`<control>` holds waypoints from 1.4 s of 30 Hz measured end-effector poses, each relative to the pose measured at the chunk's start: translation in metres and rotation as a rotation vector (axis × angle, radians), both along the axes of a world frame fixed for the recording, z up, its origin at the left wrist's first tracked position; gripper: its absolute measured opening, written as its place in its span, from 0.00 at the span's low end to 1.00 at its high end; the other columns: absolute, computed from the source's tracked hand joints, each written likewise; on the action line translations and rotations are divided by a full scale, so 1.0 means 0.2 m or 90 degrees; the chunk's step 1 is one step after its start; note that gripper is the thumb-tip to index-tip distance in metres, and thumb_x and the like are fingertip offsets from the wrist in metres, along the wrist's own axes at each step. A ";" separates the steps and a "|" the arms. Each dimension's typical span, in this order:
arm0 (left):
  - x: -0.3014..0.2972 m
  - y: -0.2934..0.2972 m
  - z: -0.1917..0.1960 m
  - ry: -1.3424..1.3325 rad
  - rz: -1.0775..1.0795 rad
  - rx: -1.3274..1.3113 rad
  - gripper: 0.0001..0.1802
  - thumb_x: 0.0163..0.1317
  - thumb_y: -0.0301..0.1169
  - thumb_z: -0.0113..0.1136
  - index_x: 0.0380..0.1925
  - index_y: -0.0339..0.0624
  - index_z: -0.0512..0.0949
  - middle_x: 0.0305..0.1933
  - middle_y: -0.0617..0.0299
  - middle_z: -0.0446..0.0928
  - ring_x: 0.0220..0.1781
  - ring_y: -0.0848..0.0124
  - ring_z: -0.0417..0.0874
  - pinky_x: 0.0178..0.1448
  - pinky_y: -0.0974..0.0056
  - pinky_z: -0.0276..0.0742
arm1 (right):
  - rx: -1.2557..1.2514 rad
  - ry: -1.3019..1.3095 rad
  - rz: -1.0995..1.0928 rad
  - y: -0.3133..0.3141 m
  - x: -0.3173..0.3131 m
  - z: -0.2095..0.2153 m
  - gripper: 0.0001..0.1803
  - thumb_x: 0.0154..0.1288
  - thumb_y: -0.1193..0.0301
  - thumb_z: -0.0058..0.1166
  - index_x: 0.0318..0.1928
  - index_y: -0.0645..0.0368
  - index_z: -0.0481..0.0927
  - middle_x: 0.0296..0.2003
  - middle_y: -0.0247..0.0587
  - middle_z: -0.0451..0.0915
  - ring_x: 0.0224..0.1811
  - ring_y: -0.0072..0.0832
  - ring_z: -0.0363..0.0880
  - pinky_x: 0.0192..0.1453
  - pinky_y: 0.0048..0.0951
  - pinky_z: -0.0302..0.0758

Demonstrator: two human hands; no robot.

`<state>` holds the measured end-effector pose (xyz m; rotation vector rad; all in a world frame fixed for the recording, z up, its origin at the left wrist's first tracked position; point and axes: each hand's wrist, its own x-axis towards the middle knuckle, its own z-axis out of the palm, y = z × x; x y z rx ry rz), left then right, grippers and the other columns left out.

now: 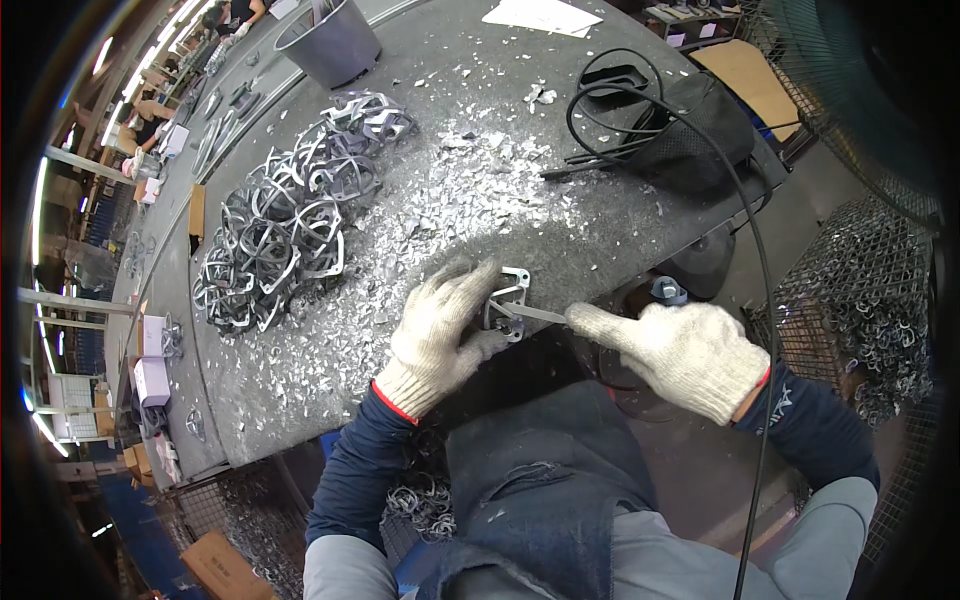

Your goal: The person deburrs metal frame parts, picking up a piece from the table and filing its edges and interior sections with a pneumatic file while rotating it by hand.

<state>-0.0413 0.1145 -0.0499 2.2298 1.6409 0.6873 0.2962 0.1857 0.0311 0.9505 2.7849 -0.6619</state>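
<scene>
My left hand point(440, 330), in a white knitted glove, is closed on a small silver metal frame point(514, 285) at the table's near edge. The frame has open cut-outs, and my fingers cover its left side. In my gloved right hand point(690, 355) is a flat-bladed hand tool point(535, 313), its handle hidden in the fist. Whether it is a file or a scraper I cannot make out. My right index finger lies along the tool, and the narrow blade reaches left to the frame's lower part. A heap of similar metal frames point(285, 225) lies left of my hands.
Silvery flakes point(480, 190) cover much of the grey table point(440, 60). A grey bucket point(330, 45) stands at the back. At the right lie a black mesh bag point(700, 130) and a looped black cable point(745, 205). Wire baskets point(850, 290) of metal parts stand beyond.
</scene>
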 end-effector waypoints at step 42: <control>0.14 -0.02 0.18 0.209 -0.036 0.124 0.45 0.58 0.36 0.86 0.77 0.46 0.80 0.63 0.49 0.83 0.70 0.45 0.82 0.73 0.44 0.83 | -0.594 0.094 -0.268 -0.16 -0.01 0.25 0.45 0.82 0.64 0.56 0.92 0.60 0.55 0.45 0.50 0.88 0.30 0.30 0.90 0.31 0.36 0.92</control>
